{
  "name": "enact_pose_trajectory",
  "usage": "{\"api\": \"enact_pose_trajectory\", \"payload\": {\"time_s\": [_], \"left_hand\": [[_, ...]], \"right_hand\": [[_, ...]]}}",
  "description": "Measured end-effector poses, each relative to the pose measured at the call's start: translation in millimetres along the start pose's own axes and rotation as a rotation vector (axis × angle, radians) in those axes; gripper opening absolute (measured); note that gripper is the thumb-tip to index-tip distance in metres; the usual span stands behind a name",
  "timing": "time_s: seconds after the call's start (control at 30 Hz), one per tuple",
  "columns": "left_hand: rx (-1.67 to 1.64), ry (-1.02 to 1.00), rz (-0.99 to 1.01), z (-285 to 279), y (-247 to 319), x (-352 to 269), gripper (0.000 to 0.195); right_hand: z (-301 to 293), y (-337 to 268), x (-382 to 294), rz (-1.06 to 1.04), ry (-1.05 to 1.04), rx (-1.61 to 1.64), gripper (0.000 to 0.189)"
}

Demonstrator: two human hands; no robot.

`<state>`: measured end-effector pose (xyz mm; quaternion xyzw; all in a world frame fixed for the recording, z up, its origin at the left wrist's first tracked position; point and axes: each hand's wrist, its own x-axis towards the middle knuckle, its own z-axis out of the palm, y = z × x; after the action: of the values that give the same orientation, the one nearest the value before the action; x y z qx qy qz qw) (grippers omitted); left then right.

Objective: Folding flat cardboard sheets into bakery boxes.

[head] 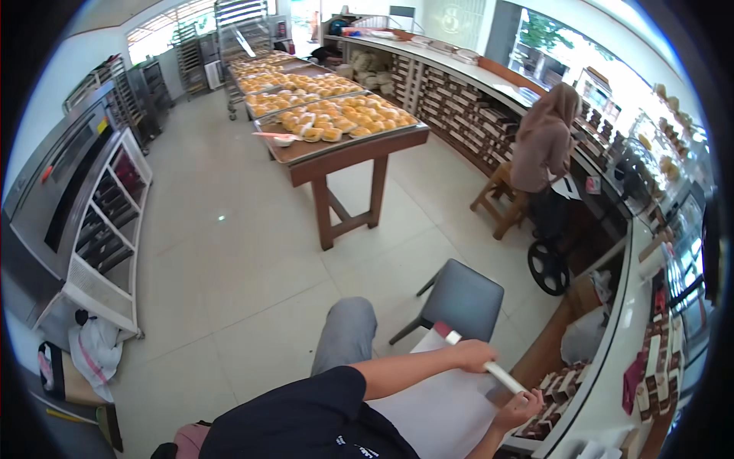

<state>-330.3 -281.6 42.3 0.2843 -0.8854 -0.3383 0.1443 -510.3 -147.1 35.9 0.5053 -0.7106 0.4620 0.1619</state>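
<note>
A long, narrow white strip with a dark red end (445, 333) runs slantwise through my hands; its material cannot be told. My left hand (477, 356) is closed around its middle. Near the lower end, my right hand (520, 406) pinches it between bent fingers. Beneath both forearms spreads a white flat surface (433, 410), partly hidden by my arms and black shirt. A grey seat (464, 298) stands just beyond my left hand. Several brown-and-white boxes (565, 387) are stacked beside my right hand.
Trays of golden bread rolls (367, 115) cover a long wooden table (344, 166). A person (542, 140) is at the counter (610, 338) by a wooden stool (502, 201). A metal oven (63, 172) lines the left wall. Tiled floor (241, 275) lies between.
</note>
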Motion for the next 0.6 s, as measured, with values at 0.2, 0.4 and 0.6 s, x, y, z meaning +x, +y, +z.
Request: {"api": "enact_pose_trajectory", "payload": {"time_s": [0.2,0.4,0.6], "left_hand": [[-0.036,0.262,0.032,-66,23,26,0.028],[-0.076,-0.064,0.03,-81,56,22,0.044],[-0.145,-0.162,-0.05,-51,35,9,0.051]], "right_hand": [[14,-101,-35,-0.239,-0.441,0.059,0.048],[38,-98,-81,-0.202,-0.551,-0.274,0.073],[35,-100,-82,-0.163,-0.696,-0.264,0.072]]}}
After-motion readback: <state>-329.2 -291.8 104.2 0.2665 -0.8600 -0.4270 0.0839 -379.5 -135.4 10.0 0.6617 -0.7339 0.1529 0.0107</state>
